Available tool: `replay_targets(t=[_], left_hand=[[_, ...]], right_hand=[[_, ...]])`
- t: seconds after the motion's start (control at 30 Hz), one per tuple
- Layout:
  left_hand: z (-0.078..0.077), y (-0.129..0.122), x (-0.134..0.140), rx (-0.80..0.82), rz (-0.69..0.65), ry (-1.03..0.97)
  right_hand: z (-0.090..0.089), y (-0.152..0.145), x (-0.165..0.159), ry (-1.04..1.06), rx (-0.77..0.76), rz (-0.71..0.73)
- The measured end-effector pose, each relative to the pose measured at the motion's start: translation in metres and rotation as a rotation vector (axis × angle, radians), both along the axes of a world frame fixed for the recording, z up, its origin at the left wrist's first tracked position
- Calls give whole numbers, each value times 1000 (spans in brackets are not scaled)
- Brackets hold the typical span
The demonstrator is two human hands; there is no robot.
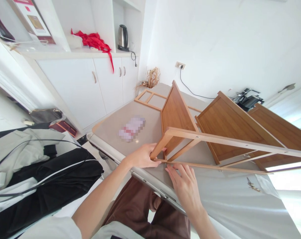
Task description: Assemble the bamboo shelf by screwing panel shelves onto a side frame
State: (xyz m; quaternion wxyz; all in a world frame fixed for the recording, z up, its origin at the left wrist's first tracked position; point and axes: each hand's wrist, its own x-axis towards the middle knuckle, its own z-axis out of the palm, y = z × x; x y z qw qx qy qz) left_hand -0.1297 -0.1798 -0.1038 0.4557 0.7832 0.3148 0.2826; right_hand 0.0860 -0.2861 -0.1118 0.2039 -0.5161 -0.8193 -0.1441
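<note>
A wooden shelf unit lies on its side on the table, with a slatted side frame [221,137] towards me and three brown shelf boards [178,109] standing up from the table. My left hand [143,156] is wrapped around the near left corner of that frame, fingers closed on the wood. Beside it, my right hand [185,181] pinches at the lower rail, close to the corner joint. Whatever sits between its fingertips is too small to make out. To the right, several small screws [253,185] lie loose next to a clear plastic bag [267,184].
Another wooden frame [147,99] lies flat behind the boards. A blurred paper packet [132,128] rests on the grey table [110,132]. Dark clothing [73,169] and cables are heaped at left. A kettle [123,38] and red ribbon [94,40] sit in the cabinet.
</note>
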Motion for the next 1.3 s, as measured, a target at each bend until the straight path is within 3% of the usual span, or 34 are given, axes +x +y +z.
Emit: replay_targets(t=[0.57, 0.93, 1.3], left_hand=[[0, -2, 1, -79, 35, 25], [-1, -2, 2, -76, 31, 29], [7, -3, 1, -57, 37, 53]], right_hand=[[-10, 1, 4, 219, -85, 53], [-11, -2, 3, 174, -47, 42], [-9, 0, 3, 142, -24, 33]])
